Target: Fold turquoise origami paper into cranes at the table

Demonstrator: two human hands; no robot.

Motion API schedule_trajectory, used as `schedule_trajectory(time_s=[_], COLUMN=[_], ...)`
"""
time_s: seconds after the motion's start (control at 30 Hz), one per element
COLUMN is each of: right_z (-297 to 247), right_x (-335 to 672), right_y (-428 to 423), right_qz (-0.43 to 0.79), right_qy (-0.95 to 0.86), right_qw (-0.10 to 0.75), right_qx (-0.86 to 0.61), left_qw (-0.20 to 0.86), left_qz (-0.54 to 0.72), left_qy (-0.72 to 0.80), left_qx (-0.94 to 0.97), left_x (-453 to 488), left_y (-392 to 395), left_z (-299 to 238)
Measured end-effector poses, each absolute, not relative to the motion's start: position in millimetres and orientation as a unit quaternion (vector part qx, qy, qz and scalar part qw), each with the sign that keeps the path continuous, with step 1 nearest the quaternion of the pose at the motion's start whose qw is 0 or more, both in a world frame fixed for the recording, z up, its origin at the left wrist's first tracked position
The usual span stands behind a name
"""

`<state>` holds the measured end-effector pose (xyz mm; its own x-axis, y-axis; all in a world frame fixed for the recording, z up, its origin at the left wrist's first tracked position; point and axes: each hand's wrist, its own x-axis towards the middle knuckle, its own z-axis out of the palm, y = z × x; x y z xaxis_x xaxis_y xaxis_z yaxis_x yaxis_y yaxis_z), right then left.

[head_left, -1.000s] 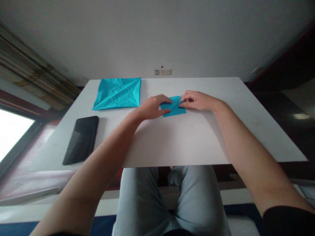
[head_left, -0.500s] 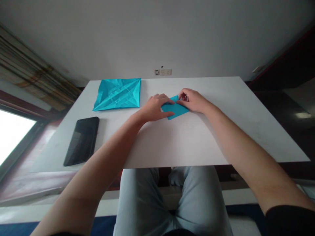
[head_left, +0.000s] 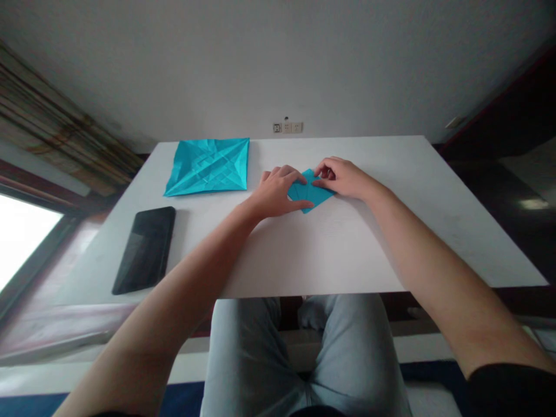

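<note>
A small folded piece of blue paper (head_left: pixel 311 195) lies on the white table (head_left: pixel 330 243), turned like a diamond. My left hand (head_left: pixel 278 193) grips its left side, fingers curled over the top and thumb along the near edge. My right hand (head_left: pixel 343 176) pinches its upper right edge with curled fingers. Both hands rest on the table at its far middle. Part of the paper is hidden under my fingers.
A larger creased sheet of blue paper (head_left: pixel 208 165) lies flat at the far left of the table. A black tablet (head_left: pixel 145 248) lies near the left front edge. Wall sockets (head_left: pixel 287 127) sit behind the table. My knees show below the table's near edge.
The small blue paper has been rotated under my hands, from lying square to a diamond with a corner pointing toward me. My right hand shifted slightly left along it.
</note>
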<state>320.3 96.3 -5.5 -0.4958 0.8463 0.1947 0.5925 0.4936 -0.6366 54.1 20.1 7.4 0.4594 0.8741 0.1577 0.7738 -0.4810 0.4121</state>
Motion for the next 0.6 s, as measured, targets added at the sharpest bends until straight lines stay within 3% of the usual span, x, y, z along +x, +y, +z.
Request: schedule_trajectory(time_s=[0.33, 0.6], right_z=[-17, -18], right_x=[318, 312], right_y=[99, 98], right_qz=[0.229, 0.288], right_qy=[-0.807, -0.810], right_qw=[0.299, 0.276], right_qx=[-0.454, -0.430], left_qw=[0.152, 0.158], left_qz=[0.218, 0.247], left_qy=[0.486, 0.532], left_qx=[0.832, 0.794], left_x=[50, 45], left_y=[28, 31], left_z=[3, 1])
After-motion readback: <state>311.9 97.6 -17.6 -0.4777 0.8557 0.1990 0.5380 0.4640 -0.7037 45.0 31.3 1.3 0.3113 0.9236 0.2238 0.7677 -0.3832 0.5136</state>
